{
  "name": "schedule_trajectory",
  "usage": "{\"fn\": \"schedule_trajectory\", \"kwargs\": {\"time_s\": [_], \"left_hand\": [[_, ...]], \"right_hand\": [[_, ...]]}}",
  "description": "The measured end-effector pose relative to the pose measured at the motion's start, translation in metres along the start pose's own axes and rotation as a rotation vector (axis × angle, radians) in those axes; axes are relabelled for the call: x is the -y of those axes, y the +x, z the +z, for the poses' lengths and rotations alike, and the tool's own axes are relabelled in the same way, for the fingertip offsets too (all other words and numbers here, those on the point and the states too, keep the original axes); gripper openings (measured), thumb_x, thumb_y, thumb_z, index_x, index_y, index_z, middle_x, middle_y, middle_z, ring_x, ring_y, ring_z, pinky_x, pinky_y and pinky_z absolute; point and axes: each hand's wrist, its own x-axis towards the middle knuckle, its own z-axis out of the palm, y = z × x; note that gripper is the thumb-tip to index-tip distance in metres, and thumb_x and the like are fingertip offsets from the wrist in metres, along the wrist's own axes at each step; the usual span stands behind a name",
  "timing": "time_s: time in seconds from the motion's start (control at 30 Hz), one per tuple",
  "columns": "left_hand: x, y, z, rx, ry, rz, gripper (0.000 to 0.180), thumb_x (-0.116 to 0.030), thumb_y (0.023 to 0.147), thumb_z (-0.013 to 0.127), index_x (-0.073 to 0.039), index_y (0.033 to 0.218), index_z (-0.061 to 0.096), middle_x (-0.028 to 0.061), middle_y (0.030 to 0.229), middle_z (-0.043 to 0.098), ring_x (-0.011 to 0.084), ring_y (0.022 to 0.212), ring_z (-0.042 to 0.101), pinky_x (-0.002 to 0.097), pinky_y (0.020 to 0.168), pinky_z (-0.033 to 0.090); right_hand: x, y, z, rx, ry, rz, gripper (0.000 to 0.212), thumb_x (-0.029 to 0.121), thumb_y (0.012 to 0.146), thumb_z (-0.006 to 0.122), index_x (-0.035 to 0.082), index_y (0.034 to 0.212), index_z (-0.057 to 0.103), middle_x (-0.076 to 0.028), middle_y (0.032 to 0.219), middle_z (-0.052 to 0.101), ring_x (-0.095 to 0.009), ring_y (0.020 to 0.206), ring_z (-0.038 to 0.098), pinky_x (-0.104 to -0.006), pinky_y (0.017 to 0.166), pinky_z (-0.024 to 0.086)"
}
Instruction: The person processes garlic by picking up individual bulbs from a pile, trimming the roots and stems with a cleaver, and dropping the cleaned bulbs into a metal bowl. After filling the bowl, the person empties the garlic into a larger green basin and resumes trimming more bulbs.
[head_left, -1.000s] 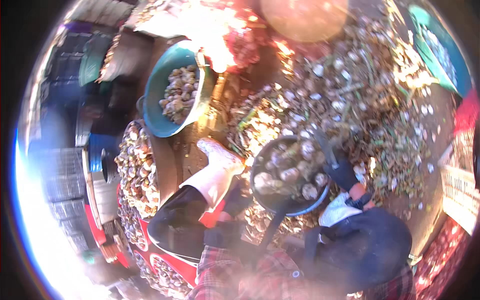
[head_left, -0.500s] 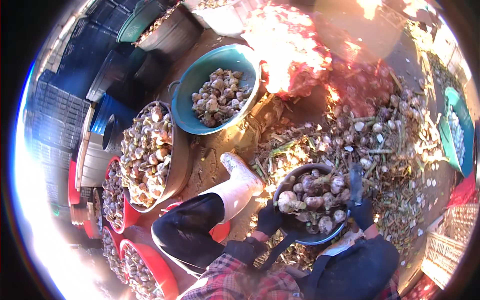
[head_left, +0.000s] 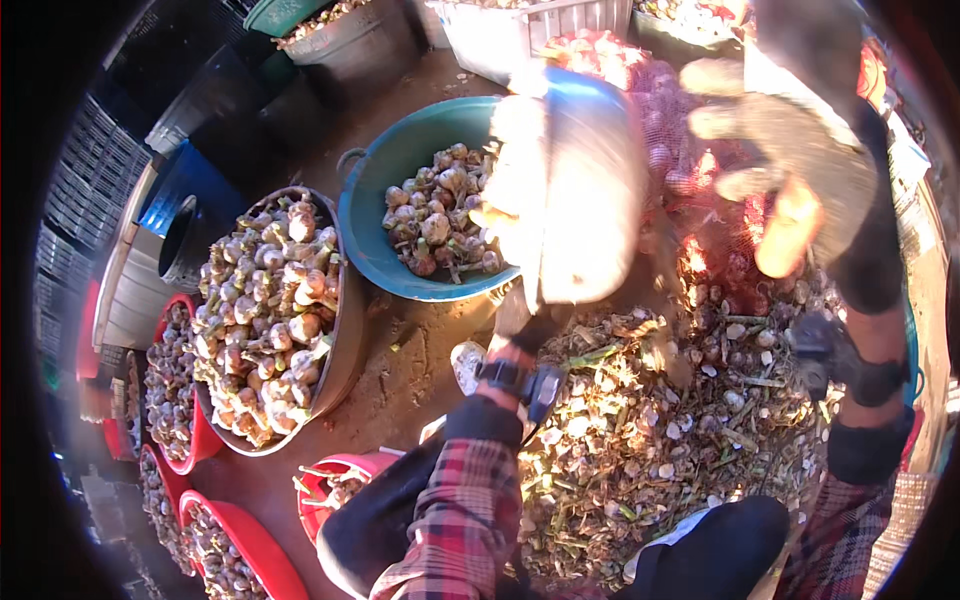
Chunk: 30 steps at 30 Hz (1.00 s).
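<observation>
Centrally, left hand (head_left: 520,325) is gripping a tipped bowl (head_left: 580,190) — apparently pouring garlic (head_left: 515,190) into the teal basin (head_left: 390,175); right hand (head_left: 790,170) is hovering open.

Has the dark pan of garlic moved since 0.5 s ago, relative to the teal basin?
Yes. The pan, held by the left hand, went from low over the husk pile up to the teal basin, tilted at its rim.
</observation>
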Motion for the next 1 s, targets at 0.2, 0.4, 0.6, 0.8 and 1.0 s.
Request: {"fn": "schedule_trajectory", "kwargs": {"time_s": [0.2, 0.4, 0.6, 0.8, 1.0], "left_hand": [[0.109, 0.036, 0.011, -0.104, -0.454, -0.011, 0.042, -0.033, 0.079, 0.065, -0.01, 0.113, 0.058, 0.0117, 0.109, 0.062, 0.0248, 0.099, 0.06, 0.0361, 0.083, 0.049], [0.11, 0.063, 0.012, -0.028, -0.647, -0.032, 0.039, -0.028, 0.076, 0.068, -0.008, 0.108, 0.06, 0.0124, 0.104, 0.063, 0.0261, 0.097, 0.061, 0.0362, 0.08, 0.05], [0.056, 0.04, -0.008, 0.258, -0.341, 0.037, 0.035, -0.021, 0.08, 0.059, -0.002, 0.11, 0.058, 0.0058, 0.097, 0.063, 0.0183, 0.084, 0.059, 0.0318, 0.074, 0.049], [0.015, -0.032, 0.063, 1.026, -0.424, 0.056, 0.029, -0.015, 0.077, 0.063, 0.0, 0.101, 0.06, 0.0159, 0.091, 0.066, 0.0188, 0.08, 0.06, 0.0359, 0.072, 0.048], [0.016, -0.08, 0.093, 1.602, 0.149, 0.096, 0.052, -0.044, 0.075, 0.07, -0.006, 0.109, 0.059, 0.0154, 0.098, 0.065, 0.0261, 0.091, 0.062, 0.039, 0.072, 0.05]], "right_hand": [[-0.056, -0.046, -0.013, -0.246, -0.207, 0.168, 0.029, 0.014, 0.083, 0.056, -0.004, 0.105, 0.058, -0.016, 0.092, 0.065, -0.015, 0.065, 0.061, -0.0257, 0.052, 0.05], [-0.109, -0.119, -0.075, -0.302, -0.224, 0.504, 0.024, 0.015, 0.083, 0.058, -0.003, 0.1, 0.06, -0.012, 0.087, 0.066, -0.013, 0.062, 0.06, -0.0246, 0.049, 0.047], [-0.165, -0.195, -0.081, -0.463, -0.064, 0.526, 0.022, 0.015, 0.085, 0.06, -0.002, 0.099, 0.061, -0.009, 0.086, 0.067, -0.013, 0.062, 0.06, -0.0233, 0.048, 0.047], [-0.16, -0.293, -0.114, -0.552, -0.005, 0.697, 0.023, 0.016, 0.084, 0.064, -0.001, 0.099, 0.061, -0.01, 0.087, 0.067, -0.013, 0.064, 0.062, -0.0247, 0.048, 0.048], [-0.192, -0.363, -0.096, -0.639, 0.026, 0.786, 0.024, 0.017, 0.082, 0.065, -0.001, 0.097, 0.06, -0.01, 0.086, 0.067, -0.013, 0.063, 0.062, -0.0248, 0.047, 0.047]]}}
